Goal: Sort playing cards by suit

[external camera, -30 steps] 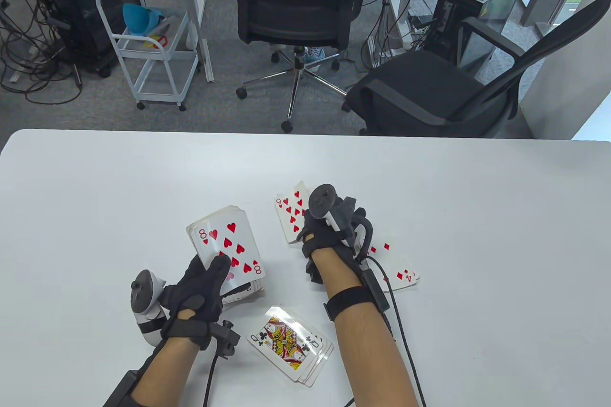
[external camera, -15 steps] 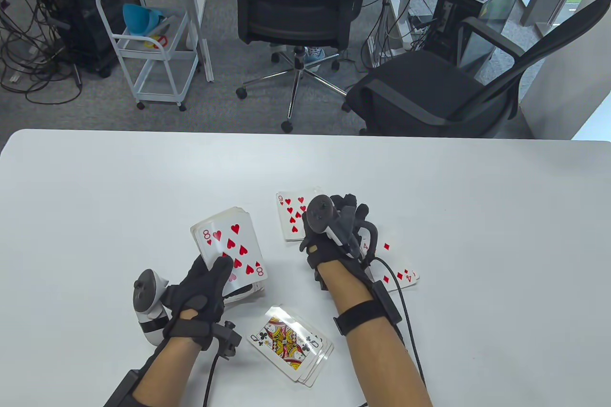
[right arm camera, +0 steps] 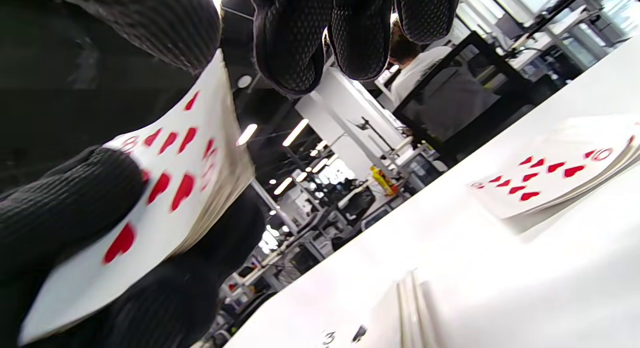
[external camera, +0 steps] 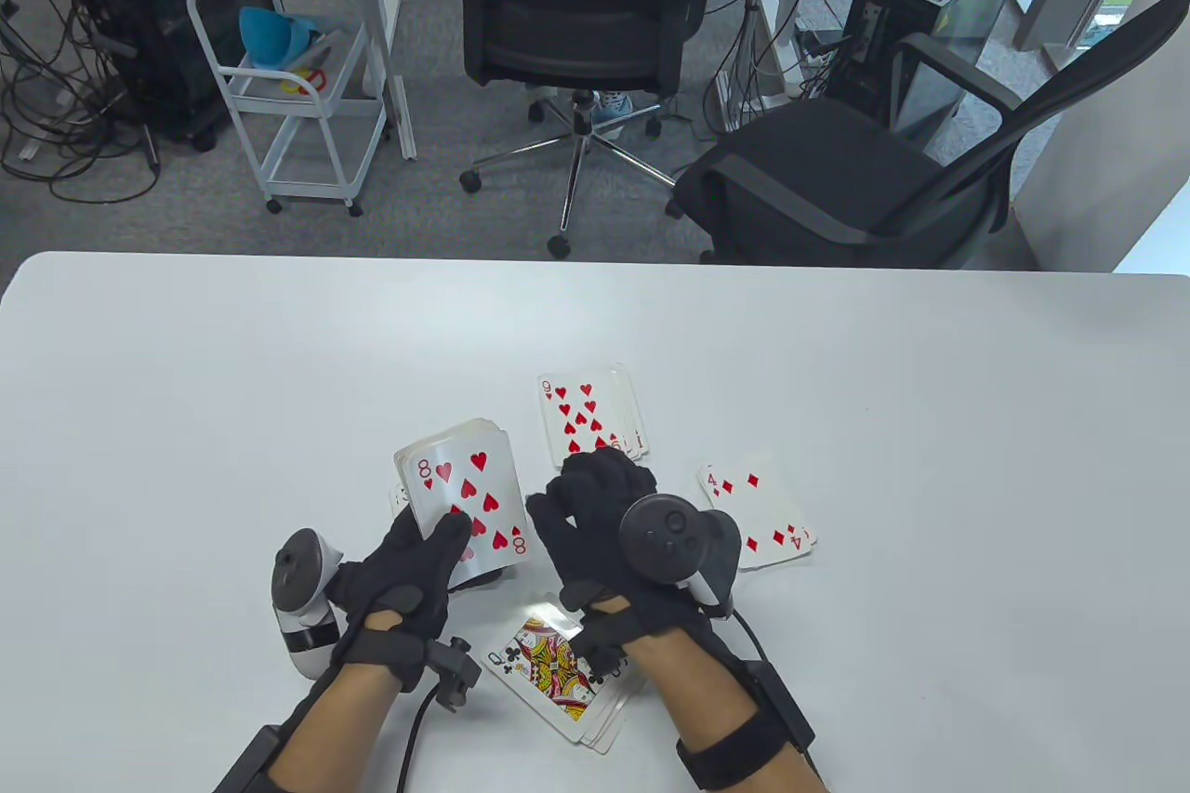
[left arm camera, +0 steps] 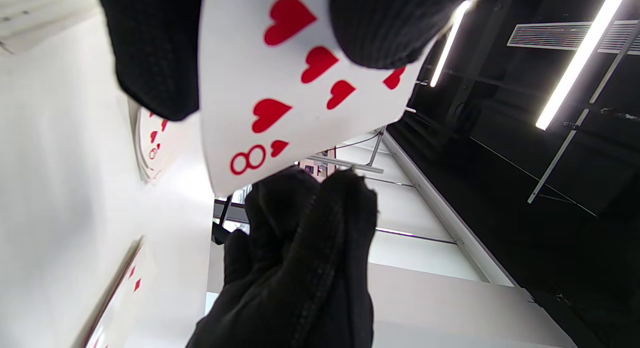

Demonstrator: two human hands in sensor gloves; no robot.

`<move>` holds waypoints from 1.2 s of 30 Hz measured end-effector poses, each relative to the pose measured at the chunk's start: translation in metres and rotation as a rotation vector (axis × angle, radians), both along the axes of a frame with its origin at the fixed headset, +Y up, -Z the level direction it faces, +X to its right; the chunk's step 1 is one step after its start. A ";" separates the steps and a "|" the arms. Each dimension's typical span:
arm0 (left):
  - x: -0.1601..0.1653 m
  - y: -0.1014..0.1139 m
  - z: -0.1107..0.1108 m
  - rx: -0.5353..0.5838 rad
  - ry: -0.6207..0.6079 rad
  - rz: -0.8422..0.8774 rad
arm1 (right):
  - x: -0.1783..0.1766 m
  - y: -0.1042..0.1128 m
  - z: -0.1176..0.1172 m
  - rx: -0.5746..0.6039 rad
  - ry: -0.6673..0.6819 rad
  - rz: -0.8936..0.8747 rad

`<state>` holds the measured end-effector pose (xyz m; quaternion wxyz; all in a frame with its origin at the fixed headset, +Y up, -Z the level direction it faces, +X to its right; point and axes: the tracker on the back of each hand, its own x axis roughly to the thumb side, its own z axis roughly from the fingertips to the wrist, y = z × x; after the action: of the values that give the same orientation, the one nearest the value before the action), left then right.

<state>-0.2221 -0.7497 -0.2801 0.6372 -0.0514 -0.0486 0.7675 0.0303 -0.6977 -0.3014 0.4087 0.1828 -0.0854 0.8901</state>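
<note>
Left hand (external camera: pixel 400 574): gripped the face-up white deck (external camera: pixel 465 495), eight of hearts on top, raised off the white counter (external camera: pixel 186 384).
Right hand (external camera: pixel 604 519): empty, fingers loosely curled beside the deck.
Advice: pinch only the top card, then lay it on the hearts pile (external camera: pixel 588 416).

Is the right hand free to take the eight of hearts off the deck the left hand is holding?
Probably yes: the right hand is beside the eight of hearts, nothing between; only the left hand thumb lies on its near end.
</note>
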 end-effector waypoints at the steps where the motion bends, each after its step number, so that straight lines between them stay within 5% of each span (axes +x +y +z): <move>1: 0.000 0.000 0.000 -0.001 -0.002 -0.005 | -0.002 -0.002 0.001 0.001 0.007 0.009; 7: 0.002 -0.002 0.002 -0.012 -0.002 0.010 | -0.010 -0.014 0.009 -0.079 0.071 0.121; 36: 0.006 -0.008 0.004 -0.040 -0.031 0.068 | -0.001 -0.013 0.014 0.082 -0.074 0.012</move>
<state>-0.2159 -0.7575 -0.2756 0.6087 -0.0743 -0.0448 0.7886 0.0294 -0.7105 -0.2871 0.3922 0.1667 -0.1358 0.8944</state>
